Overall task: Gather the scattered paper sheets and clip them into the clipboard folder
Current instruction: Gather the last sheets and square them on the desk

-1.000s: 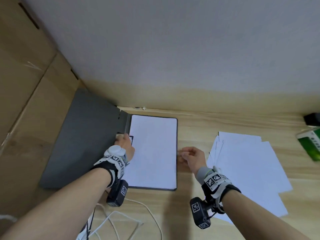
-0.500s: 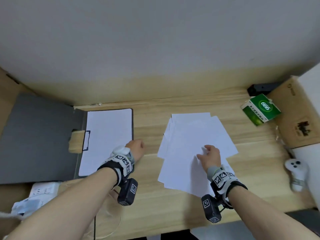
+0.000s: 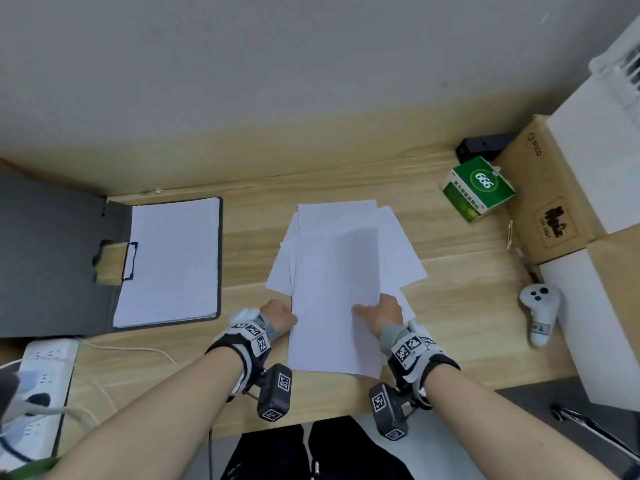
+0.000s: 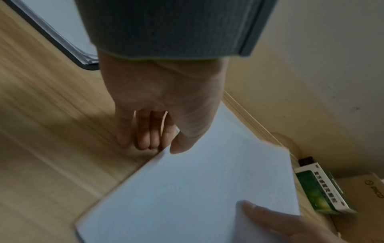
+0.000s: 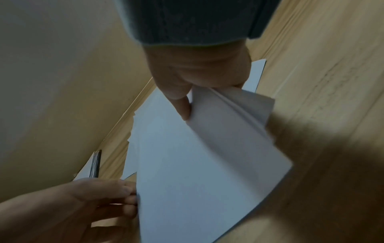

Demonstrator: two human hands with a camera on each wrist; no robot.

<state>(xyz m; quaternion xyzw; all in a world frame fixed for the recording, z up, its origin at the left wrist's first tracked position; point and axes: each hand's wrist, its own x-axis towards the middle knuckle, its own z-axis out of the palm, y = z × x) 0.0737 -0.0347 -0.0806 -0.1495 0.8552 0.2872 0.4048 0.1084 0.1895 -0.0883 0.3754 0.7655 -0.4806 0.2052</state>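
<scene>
Pinching the paper sheets (image 3: 332,289) at frame centre, right hand (image 3: 381,315) clamps them; left hand (image 3: 277,315), fingers straight, touches their edge.

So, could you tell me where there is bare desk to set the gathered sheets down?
Bare wood lies between the clipboard folder and the loose sheets, and in front of the folder beside the power strip, where a cable crosses. The strip behind the sheets along the wall is free too. The right side is crowded: green box, white controller, cardboard boxes.
</scene>
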